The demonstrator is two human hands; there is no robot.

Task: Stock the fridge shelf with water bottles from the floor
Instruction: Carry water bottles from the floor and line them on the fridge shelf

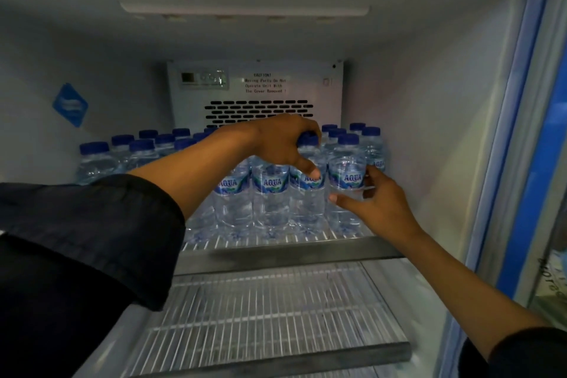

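Note:
Several clear water bottles with blue caps and AQUA labels stand in rows on the upper wire shelf [362, 250] of the fridge. My left hand [283, 143] reaches in from the left and grips the neck of a front-row bottle [308, 193], thumb down over its label. At the right end of the front row stands another bottle [348, 173]. My right hand [379, 198] cups around its lower right side with fingers spread, touching it at the fingertips. More bottles [144, 150] fill the back left of the shelf.
Below lies a second wire shelf [270, 310] with nothing on it. The fridge back panel has a vent grille [259, 109] and a caution notice. The white right wall [429, 138] is close to the end bottle. The blue-framed door [527, 193] stands open at the right.

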